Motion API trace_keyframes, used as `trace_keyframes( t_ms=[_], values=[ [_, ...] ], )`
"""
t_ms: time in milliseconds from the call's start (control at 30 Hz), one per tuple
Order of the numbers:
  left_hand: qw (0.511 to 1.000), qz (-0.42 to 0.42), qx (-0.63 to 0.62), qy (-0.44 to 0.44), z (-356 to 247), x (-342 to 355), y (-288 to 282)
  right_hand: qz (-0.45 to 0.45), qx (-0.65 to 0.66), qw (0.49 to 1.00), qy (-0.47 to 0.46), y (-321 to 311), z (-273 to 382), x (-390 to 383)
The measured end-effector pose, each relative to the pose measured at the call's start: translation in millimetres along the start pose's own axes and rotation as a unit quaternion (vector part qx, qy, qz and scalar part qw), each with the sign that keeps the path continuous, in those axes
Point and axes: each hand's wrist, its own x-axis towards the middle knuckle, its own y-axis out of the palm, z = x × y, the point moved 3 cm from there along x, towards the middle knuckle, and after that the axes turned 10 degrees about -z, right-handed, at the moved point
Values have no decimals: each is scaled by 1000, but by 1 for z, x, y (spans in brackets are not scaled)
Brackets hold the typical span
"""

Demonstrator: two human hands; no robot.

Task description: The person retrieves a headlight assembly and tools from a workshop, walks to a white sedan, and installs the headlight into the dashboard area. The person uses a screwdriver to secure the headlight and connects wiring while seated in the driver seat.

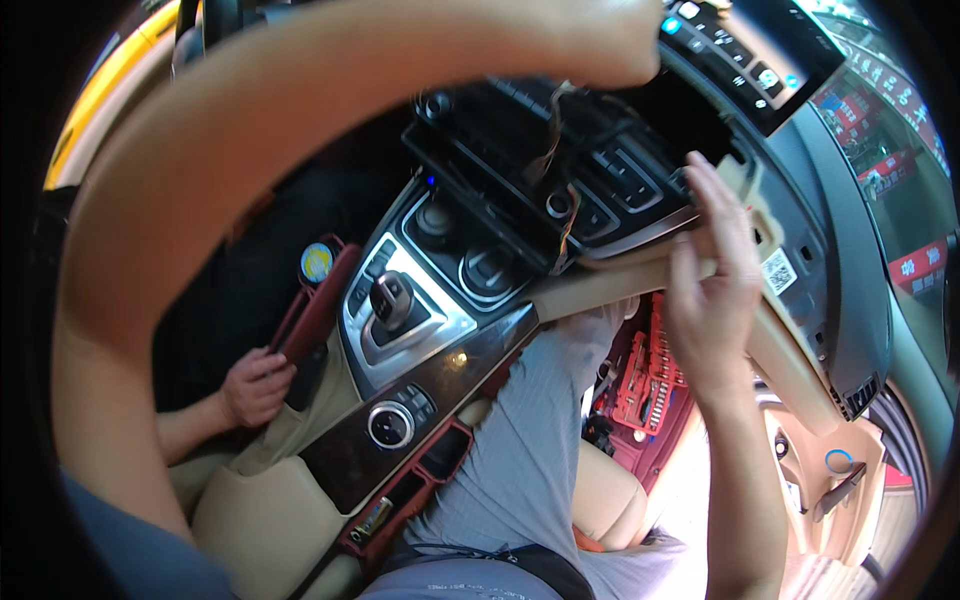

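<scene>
My left arm arches across the upper view, and my left hand [628, 42] reaches the lower left corner of the lit display screen [750, 50]. Its fingers are mostly cut off or hidden there. With fingers stretched out, my right hand [715, 275] rests at the beige dashboard trim [785, 350], beside the right end of the centre panel. The black centre console unit [600, 185] sits pulled forward at a tilt. Loose thin wires [550, 140] hang over its front. A dark gap lies beneath the screen.
A gear lever [390, 298] and a round control knob [390, 425] stand on the console. Another person's hand [258, 388] holds a dark red seat-gap organizer [325, 305] at left. A red socket set [650, 375] lies in the footwell. The door [830, 490] is open at right.
</scene>
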Motion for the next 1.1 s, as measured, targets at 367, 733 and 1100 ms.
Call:
trace_keyframes(
  t_ms=[367, 733, 1100],
  values=[
    [939, 296, -123, -125, 10, -452, -106, 44, -62, 996, 35, -40, -19, 29],
    [823, 147, -323, -444, 0, 4, 56, 51, -80, 995, -32, 1, -9, 35],
    [857, 95, -378, -337, -29, -20, 26, 10, 99, 965, 244, 6, 0, 37]
  ],
)
